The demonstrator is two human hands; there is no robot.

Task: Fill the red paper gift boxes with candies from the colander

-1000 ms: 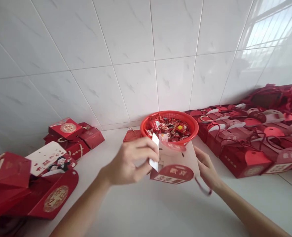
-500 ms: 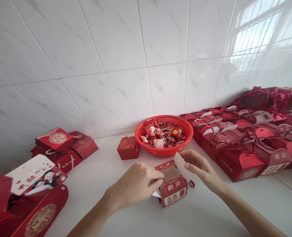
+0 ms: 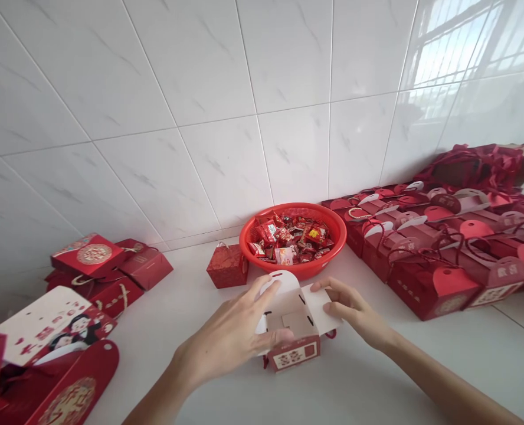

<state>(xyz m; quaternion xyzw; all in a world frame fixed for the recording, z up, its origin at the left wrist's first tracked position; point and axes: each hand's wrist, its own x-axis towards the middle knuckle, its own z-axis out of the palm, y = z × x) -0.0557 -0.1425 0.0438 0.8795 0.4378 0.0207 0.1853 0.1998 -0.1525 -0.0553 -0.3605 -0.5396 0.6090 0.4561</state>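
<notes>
A small red gift box point(image 3: 296, 356) stands on the counter with its top folded open, its pale inside and slots showing; nothing lies on the visible part of its floor. My left hand point(image 3: 233, 330) spans its left side, fingers spread and touching the far flap, the thumb lying along the near flap. At the other side my right hand point(image 3: 350, 310) is closed on the white right flap, pinching it between thumb and fingers. Just behind the box sits a red plastic basket point(image 3: 294, 270) holding many red-wrapped candies point(image 3: 284, 236).
A patterned red box point(image 3: 227, 265) stands left of the basket. Rows of red handled boxes point(image 3: 430, 289) fill the right side. More red boxes point(image 3: 144, 265) and a box with a cartoon couple point(image 3: 49, 330) are on the left. A tiled wall point(image 3: 218, 147) rises behind the white counter point(image 3: 173, 295).
The near and far flaps of the gift box have been spread outward, uncovering its inside. My left hand has gone from bent fingers at the left side to stretched fingers across the flaps.
</notes>
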